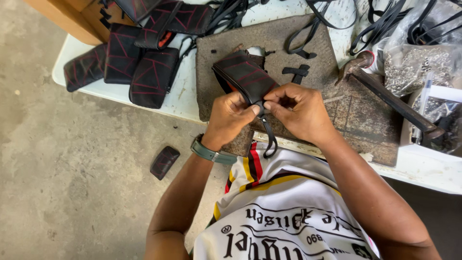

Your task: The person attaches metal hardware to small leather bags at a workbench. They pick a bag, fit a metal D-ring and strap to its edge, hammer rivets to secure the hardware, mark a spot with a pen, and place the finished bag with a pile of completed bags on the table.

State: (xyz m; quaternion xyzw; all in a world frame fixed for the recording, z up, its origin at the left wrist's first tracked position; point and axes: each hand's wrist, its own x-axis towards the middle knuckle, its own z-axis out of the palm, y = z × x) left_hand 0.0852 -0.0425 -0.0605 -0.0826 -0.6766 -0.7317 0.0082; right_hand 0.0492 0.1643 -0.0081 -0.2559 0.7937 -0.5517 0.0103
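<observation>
A small black pouch with red stitching [245, 74] is held over a brown felt mat [288, 67]. My left hand [230, 118] pinches its near corner from the left. My right hand [298, 110] pinches the same corner from the right, where a black strap loop [270, 137] hangs down toward my body. Both hands' fingertips meet at the strap's attachment point. A green watch sits on my left wrist.
Several finished black pouches [139, 62] lie at the table's left. Loose black straps [380, 24] and bags of metal rivets [414, 67] sit at the right beside a hammer [394, 103]. One pouch [164, 162] lies on the concrete floor.
</observation>
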